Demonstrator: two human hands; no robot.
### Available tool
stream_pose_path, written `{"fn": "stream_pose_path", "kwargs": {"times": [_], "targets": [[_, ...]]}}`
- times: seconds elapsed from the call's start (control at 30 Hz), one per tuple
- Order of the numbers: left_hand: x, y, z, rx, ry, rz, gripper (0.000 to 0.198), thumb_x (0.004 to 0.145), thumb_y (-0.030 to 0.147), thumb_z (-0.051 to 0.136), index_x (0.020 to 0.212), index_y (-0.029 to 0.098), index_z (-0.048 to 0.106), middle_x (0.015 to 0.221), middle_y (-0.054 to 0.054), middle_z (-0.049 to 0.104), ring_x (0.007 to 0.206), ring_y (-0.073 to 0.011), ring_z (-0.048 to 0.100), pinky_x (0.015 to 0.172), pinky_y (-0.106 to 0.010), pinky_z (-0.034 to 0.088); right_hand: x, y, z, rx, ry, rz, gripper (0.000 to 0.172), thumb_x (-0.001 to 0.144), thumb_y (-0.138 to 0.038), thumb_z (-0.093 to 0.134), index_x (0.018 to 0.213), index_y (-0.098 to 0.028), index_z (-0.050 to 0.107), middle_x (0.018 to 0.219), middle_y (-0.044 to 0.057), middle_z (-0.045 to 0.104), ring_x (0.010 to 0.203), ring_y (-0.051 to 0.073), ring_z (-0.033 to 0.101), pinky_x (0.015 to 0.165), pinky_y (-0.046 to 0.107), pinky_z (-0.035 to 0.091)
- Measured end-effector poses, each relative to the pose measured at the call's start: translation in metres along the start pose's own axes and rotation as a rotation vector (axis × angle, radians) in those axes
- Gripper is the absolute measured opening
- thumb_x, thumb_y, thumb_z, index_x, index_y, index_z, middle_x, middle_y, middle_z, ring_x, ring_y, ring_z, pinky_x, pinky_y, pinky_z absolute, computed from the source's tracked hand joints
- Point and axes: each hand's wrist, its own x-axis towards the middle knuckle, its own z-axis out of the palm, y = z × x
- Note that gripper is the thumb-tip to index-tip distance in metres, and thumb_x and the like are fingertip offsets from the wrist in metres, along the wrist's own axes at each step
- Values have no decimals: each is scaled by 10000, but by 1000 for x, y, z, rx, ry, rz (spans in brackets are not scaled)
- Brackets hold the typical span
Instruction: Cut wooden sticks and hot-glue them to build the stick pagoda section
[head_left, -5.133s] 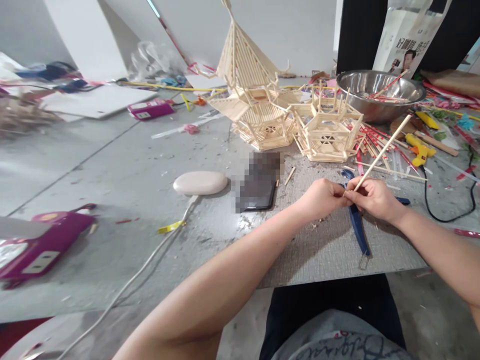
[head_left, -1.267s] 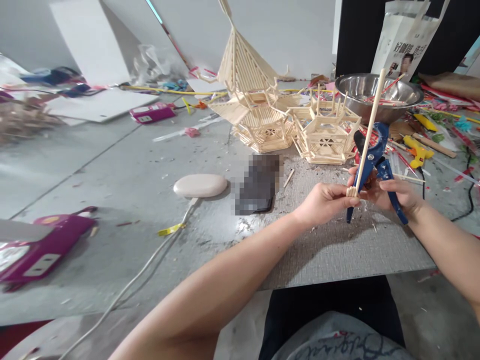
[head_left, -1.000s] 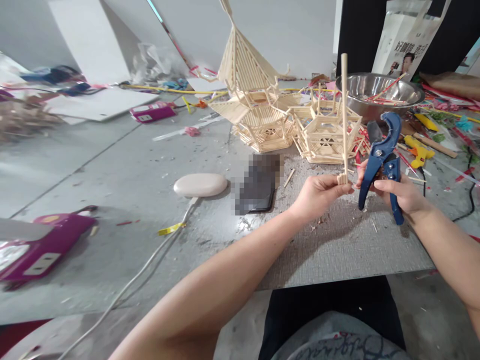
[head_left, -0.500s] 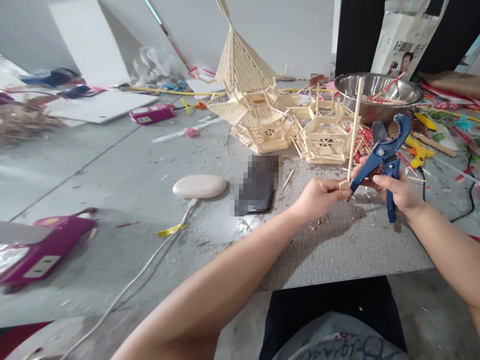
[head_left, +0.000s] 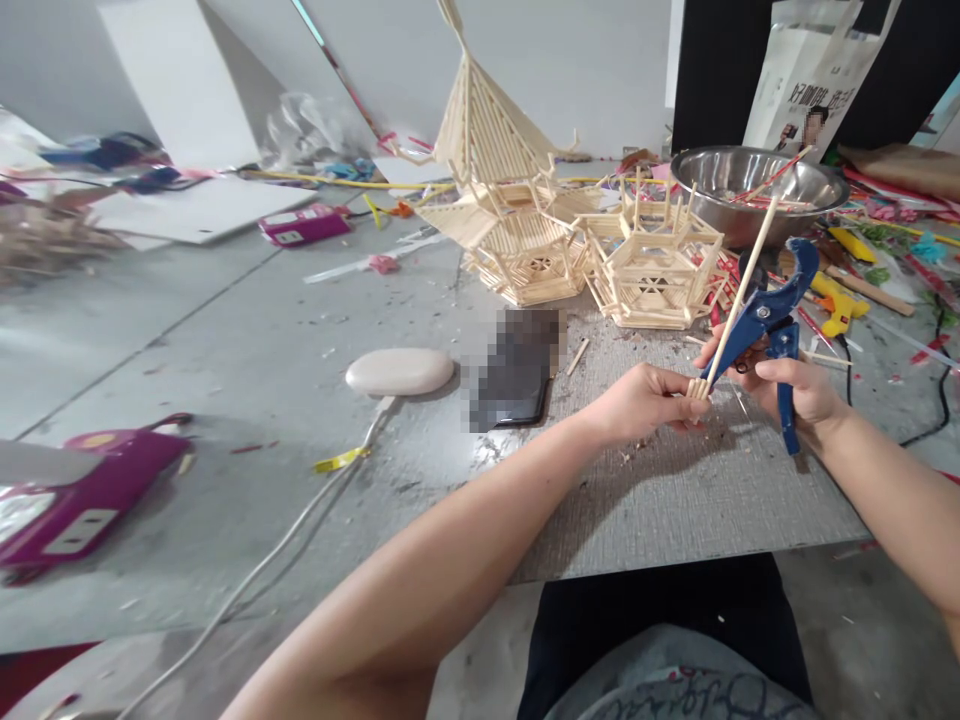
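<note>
My left hand (head_left: 651,402) pinches several short wooden sticks (head_left: 699,388) side by side between thumb and fingers. One long wooden stick (head_left: 746,285) rises from that same pinch, tilted to the right. Wrapped around a blue pipe cutter (head_left: 765,312) is my right hand (head_left: 799,388); the tool's curved jaw points up and its lower handle hangs below the palm. The cutter's lower end lies right behind the short sticks, and whether it touches them I cannot tell. Beyond the hands stands a hexagonal stick frame (head_left: 651,270), beside a stick pagoda with a pointed roof (head_left: 495,125).
A dark phone (head_left: 521,385) and a white oval device (head_left: 400,371) with a cable lie left of my hands. Behind the cutter are a metal bowl (head_left: 694,215) and a yellow glue gun (head_left: 836,305). Purple power strips (head_left: 97,490) rest at the left.
The long stick has swung from nearly upright to a rightward tilt, now in front of the cutter. The cutter has shifted slightly right and down, and the short sticks have turned in my left hand.
</note>
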Motion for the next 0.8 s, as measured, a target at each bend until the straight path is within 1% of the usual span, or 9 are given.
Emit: {"fn": "stream_pose_path", "kwargs": {"times": [0.1, 0.2, 0.27, 0.33, 0.47, 0.53, 0.63, 0.7, 0.8], "targets": [[-1, 0, 2, 4, 33, 17, 87, 710, 227, 628, 706, 140, 633, 630, 22, 596, 611, -82, 591, 618, -226, 489, -1, 1, -6, 15, -58, -12, 378, 641, -331, 576, 1011, -254, 582, 945, 34, 661, 969, 255, 601, 817, 447, 475], [-2, 1, 5, 33, 73, 75, 116, 718, 232, 609, 655, 134, 604, 621, 23, 566, 603, -77, 575, 626, -226, 493, 0, 2, -12, -68, -20, -51, 301, 669, -390, 588, 940, -258, 582, 877, 28, 659, 882, 242, 622, 778, 441, 486], [-2, 1, 6, 60, 121, 118, 145, 713, 233, 603, 614, 129, 583, 636, 15, 560, 597, -75, 560, 615, -222, 489, 2, 3, -16, -217, 92, -127, 247, 694, -443, 587, 847, -249, 575, 818, 25, 647, 810, 226, 625, 754, 434, 490], [-2, 2, 5, 119, 174, 172, 166, 712, 245, 598, 597, 126, 578, 674, -1, 568, 600, -76, 548, 589, -214, 474, 4, 4, -18, -441, 286, -258, 272, 703, -485, 593, 818, -242, 552, 780, 18, 625, 758, 206, 612, 750, 430, 487], [-3, 3, 5, 288, 255, 288, 195, 726, 272, 576, 596, 127, 590, 686, -19, 580, 594, -78, 516, 561, -211, 436, 5, 5, -19, -950, 610, -464, 435, 713, -539, 569, 993, -210, 513, 867, 60, 590, 877, 242, 572, 819, 484, 443], [-3, 3, 7, 324, 284, 321, 179, 737, 267, 559, 632, 130, 607, 702, -28, 595, 615, -87, 526, 576, -217, 437, 4, 5, -16, -1121, 702, -524, 601, 713, -573, 542, 1155, -178, 438, 1086, 133, 531, 1091, 304, 473, 916, 545, 356], [-4, 2, 11, 331, 335, 378, 182, 751, 278, 545, 678, 130, 621, 817, -56, 634, 679, -106, 562, 622, -233, 457, 1, 6, -7, -1248, 817, -562, 880, 677, -605, 557, 1342, -158, 193, 1376, 195, 243, 1312, 355, 169, 1017, 603, 157], [-4, 2, 14, 355, 359, 406, 192, 759, 287, 543, 691, 130, 630, 880, -68, 647, 706, -116, 578, 642, -241, 463, -1, 8, 1, -1229, 807, -557, 972, 645, -602, 595, 1365, -174, 101, 1413, 188, 145, 1338, 352, 73, 1036, 603, 96], [-5, 3, 17, 418, 378, 407, 189, 774, 283, 538, 729, 138, 649, 905, -70, 660, 759, -133, 599, 688, -248, 469, -1, 10, 10, -1066, 738, -543, 947, 609, -549, 666, 1332, -206, 158, 1377, 164, 209, 1343, 325, 72, 1065, 561, 91]]}}
